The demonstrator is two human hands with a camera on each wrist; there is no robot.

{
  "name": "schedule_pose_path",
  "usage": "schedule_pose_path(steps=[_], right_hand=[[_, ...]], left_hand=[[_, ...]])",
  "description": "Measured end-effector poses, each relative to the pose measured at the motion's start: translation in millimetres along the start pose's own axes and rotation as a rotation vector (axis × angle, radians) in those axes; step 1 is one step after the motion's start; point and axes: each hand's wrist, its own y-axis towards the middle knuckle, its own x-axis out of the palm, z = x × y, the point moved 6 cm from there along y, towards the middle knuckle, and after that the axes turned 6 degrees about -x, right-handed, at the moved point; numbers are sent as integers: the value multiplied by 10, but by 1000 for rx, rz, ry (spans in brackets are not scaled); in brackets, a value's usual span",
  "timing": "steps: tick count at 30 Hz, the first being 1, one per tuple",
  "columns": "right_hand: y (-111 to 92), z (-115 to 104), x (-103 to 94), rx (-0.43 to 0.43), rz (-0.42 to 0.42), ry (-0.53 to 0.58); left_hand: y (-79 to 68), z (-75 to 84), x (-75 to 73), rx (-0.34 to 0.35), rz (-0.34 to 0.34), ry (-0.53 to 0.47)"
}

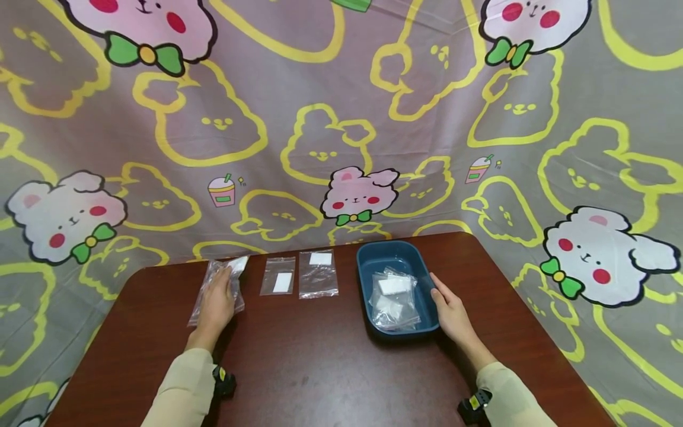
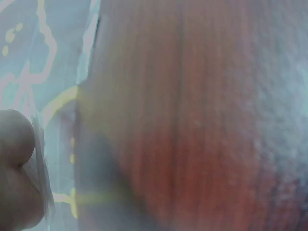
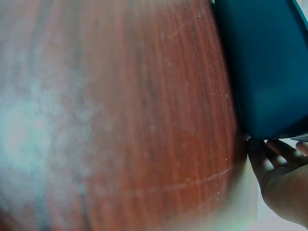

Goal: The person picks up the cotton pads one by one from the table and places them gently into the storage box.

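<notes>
At the table's back left, my left hand (image 1: 219,299) pinches a clear plastic bag (image 1: 204,290) with a white block (image 1: 238,264) at its far end. In the left wrist view, two fingertips (image 2: 19,139) press against the clear plastic. My right hand (image 1: 452,308) touches the right side of a blue tub (image 1: 364,279) with fairly straight fingers; the right wrist view shows these fingers (image 3: 260,159) against its outer wall. Inside the tub lie several clear bags (image 1: 393,302) with white pieces.
Two flat clear bags, one with a small white rectangle (image 1: 282,282) and one with a white rectangle (image 1: 320,258), lie between the left hand and the tub. The brown table (image 1: 315,356) ends at a patterned cloth (image 1: 299,77) behind and at both sides.
</notes>
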Motion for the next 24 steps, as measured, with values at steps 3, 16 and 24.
schedule_pose_path(steps=[3,16,24], right_hand=[[4,-3,2,-8,2,2],[-13,8,2,25,3,2],[-8,10,-1,8,13,-9]], left_hand=[[5,87,-36,22,29,-15],[-79,305,-72,78,78,-23],[-100,448,31,59,37,17]])
